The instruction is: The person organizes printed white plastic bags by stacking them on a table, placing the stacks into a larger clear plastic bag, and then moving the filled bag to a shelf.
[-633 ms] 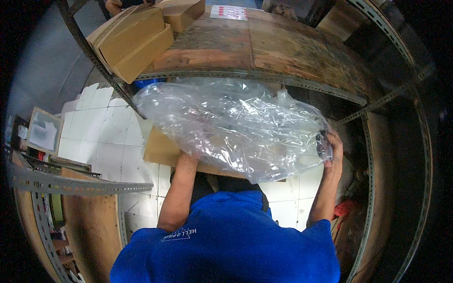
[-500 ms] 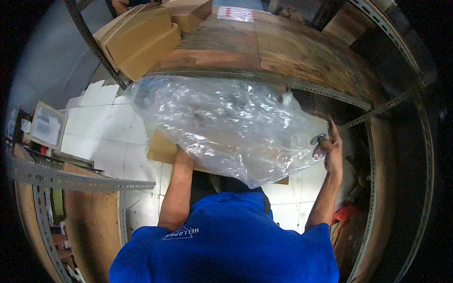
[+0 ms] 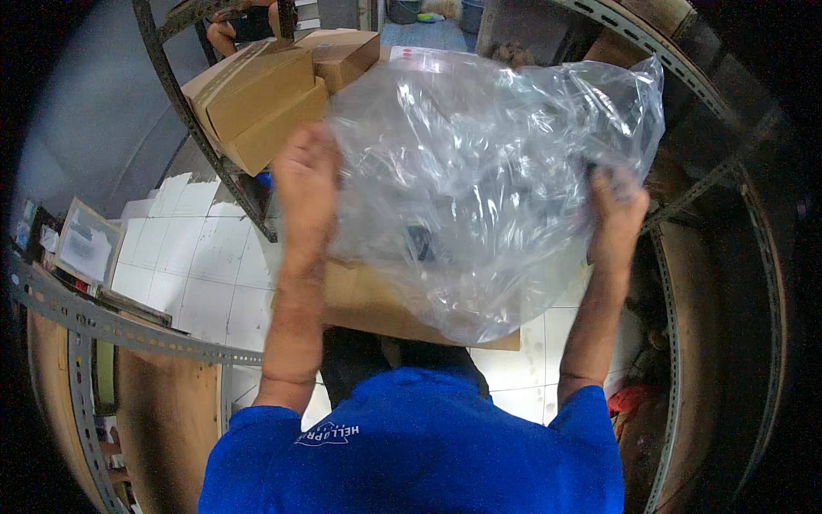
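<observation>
A large, crinkled clear plastic bag or sheet spreads between my hands, raised over the workbench edge. My left hand is blurred, its fingers curled at the plastic's left edge. On the other side, my right hand is closed on the plastic. A small dark object shows by its fingers, partly veiled, and I cannot make out its kind. Beneath the plastic, close to my body, lies a flat brown cardboard piece, mostly covered.
Brown cardboard boxes stand at the back left, beside a metal shelf post. Slotted metal rails and shelving surround me on both sides. White floor tiles show at the left. Part of another person shows at the far left.
Both hands have moved up and away from my body, lifting and spreading the plastic. My left hand came out from under it to its left edge. More of the cardboard shows.
</observation>
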A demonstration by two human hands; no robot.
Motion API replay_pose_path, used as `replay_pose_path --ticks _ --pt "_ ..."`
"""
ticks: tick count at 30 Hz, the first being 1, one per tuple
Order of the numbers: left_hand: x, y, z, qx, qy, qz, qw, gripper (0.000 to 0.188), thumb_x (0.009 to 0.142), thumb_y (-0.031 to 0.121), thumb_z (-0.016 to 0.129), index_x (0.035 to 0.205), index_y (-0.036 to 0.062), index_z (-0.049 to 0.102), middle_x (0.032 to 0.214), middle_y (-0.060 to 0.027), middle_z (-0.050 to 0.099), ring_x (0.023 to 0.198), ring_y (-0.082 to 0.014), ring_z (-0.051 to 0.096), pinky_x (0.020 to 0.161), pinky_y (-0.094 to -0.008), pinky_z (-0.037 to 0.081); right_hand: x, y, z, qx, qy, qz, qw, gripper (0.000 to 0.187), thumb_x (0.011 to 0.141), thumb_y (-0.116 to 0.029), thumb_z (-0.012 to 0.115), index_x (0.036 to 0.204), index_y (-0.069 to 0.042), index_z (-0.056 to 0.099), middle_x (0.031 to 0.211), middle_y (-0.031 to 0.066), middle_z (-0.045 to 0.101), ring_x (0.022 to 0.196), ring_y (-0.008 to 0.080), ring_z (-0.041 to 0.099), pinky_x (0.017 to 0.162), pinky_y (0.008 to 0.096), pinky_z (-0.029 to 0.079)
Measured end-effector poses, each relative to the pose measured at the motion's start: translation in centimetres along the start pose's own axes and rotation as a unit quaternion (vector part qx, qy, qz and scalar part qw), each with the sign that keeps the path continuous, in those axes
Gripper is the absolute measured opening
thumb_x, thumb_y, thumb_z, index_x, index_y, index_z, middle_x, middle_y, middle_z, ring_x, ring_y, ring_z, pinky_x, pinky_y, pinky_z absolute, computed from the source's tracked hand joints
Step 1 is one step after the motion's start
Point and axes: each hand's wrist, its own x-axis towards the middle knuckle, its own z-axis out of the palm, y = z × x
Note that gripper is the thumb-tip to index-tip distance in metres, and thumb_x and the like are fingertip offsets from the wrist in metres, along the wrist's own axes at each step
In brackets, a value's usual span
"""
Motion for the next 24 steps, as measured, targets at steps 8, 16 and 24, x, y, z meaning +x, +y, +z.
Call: replay_pose_path --ticks 8,16,24 --pt "3.2 0.1 -3.3 -0.136 -0.064 -0.081 0.985 0.014 0.090 0.010 0.056 0.100 0.0005 0.061 0.090 -0.0042 0.067 0.077 -0.0099 0.061 0.072 -0.0257 0.048 5.4 6.1 -5.1 0.147 -0.054 0.162 0.974 0.014 0.090 -0.011 0.061 0.096 0.000 0.067 0.084 0.0040 0.068 0.063 0.0096 0.060 0.058 0.0252 0.049" --pt "1.5 -8.2 1.6 0.284 -0.132 0.220 0.924 0.079 0.070 0.014 0.079 0.137 0.0025 0.038 0.129 -0.0169 0.052 0.119 -0.0283 0.052 0.098 -0.0390 0.043 4.5 10.5 1.4 0.190 -0.087 0.287 0.935 0.025 0.090 -0.014 0.058 0.107 0.004 0.063 0.089 0.0088 0.067 0.072 0.0156 0.063 0.067 0.0297 0.052" --pt "4.0 -17.4 0.5 0.201 -0.134 -0.038 0.970 0.044 0.079 0.018 0.071 0.118 0.0021 0.058 0.107 -0.0139 0.064 0.092 -0.0229 0.061 0.081 -0.0373 0.047 -0.3 19.0 2.6 0.269 -0.263 0.175 0.910 0.089 0.078 -0.044 0.069 0.145 0.000 0.029 0.146 0.0152 0.037 0.134 0.0278 0.036 0.109 0.0419 0.032"
